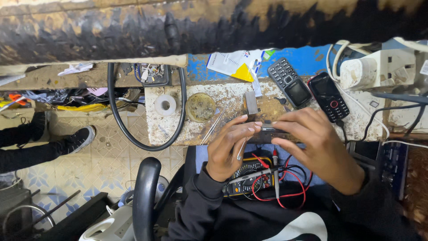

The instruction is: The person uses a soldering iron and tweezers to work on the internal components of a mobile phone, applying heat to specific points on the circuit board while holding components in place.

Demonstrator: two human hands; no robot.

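Slippage risk: left hand (229,145) and right hand (318,143) pinch a small dark part (270,129) together above the multimeter (249,176); loosened fingertips could drop it onto the red leads (292,187).

So the surface (232,100) is pretty beat up and stained, with two keypad phones lying side by side near the back, a grey one (290,81) and a black one with red trim (329,96), plus a white power strip (379,68) off at the right end. Toward the left there's a white tape roll (165,105) right beside a round grimy tin (200,107), and a thick black cable (117,114) loops around that end. Down on the tiled floor (102,160), someone's black sneaker (80,138) pokes in.
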